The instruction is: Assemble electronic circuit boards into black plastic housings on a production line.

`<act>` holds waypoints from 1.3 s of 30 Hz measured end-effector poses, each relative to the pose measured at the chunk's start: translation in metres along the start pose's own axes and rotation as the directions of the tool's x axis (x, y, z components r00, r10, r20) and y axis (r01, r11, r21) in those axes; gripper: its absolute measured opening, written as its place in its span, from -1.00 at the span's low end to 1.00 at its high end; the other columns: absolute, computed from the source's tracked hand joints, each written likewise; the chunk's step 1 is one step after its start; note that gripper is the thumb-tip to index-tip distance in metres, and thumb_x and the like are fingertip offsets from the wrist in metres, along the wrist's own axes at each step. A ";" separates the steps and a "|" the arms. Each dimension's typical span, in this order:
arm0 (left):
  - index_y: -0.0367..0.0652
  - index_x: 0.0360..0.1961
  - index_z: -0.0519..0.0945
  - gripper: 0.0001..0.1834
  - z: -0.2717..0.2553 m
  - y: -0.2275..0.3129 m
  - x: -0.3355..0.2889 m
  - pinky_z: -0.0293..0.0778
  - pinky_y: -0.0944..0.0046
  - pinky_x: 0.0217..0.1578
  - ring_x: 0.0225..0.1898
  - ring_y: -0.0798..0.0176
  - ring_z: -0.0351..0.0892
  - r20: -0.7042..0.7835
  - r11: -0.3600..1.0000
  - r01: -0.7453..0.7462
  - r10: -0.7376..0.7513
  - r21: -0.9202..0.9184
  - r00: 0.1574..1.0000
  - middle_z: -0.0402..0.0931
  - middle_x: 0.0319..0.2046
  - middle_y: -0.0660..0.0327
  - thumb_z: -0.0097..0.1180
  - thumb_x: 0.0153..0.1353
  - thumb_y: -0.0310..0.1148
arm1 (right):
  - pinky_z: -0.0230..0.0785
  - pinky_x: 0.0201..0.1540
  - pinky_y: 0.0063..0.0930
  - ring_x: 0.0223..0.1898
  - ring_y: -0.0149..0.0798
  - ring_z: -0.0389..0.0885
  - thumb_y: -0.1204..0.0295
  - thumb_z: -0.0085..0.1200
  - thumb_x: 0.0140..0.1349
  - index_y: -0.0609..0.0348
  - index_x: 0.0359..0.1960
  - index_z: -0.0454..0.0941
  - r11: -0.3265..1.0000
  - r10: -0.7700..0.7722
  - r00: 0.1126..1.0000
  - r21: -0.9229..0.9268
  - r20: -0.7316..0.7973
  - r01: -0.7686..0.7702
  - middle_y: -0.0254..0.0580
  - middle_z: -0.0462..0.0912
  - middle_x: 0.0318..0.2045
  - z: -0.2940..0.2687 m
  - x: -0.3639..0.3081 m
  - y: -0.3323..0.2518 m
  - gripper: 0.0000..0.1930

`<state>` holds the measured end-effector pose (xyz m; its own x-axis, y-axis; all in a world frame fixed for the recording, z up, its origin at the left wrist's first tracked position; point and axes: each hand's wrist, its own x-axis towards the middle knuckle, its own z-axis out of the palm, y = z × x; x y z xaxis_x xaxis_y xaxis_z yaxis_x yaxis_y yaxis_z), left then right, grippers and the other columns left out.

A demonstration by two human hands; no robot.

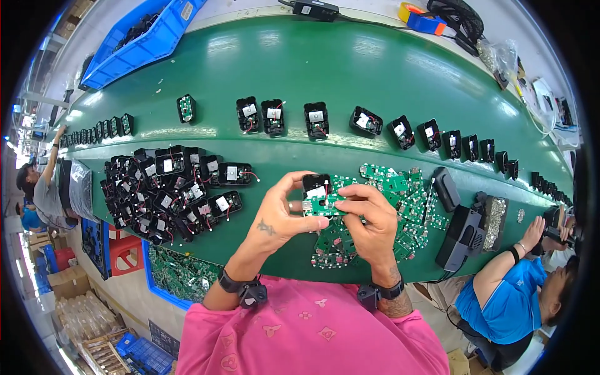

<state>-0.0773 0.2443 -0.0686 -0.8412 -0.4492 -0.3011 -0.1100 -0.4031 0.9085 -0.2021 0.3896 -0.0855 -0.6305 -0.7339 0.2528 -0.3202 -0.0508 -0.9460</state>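
Over the near middle of the green bench, my left hand (280, 209) is closed round a small black plastic case (315, 181) with a white block inside. A green circuit board (320, 205) lies across the near part of that case. My right hand (373, 222) pinches the board's right side between thumb and fingers; my left thumb also rests by its near edge. Loose green circuit boards (406, 200) are piled beneath and right of my right hand. Left of my left hand is a heap of black cases (169, 194) with white blocks and red wires.
A row of black cases (317, 120) runs along the raised green strip (300, 56). Beyond it stands a blue bin (140, 40). At right are a dark device (461, 237) and a person in blue (509, 306). A blue-rimmed crate (181, 275) of boards sits lower left.
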 end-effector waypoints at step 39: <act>-0.28 0.35 0.33 -0.30 0.024 0.024 -0.017 0.61 0.40 -0.09 -0.03 0.34 0.60 -0.048 0.905 -0.249 0.282 0.346 0.958 0.49 0.09 0.09 0.12 0.13 -0.75 | 0.32 -0.49 -0.49 -0.54 -0.32 0.53 0.62 0.23 0.11 0.29 -0.41 0.57 0.988 -0.084 0.993 -0.122 0.087 0.094 -0.20 0.58 -0.52 0.002 0.007 -0.027 -0.93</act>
<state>-0.0783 0.2619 -0.0346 -0.8114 -0.5827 -0.0458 -0.0730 0.0233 0.9971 -0.1963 0.3842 -0.0583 -0.5375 -0.7832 0.3125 -0.4622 -0.0364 -0.8860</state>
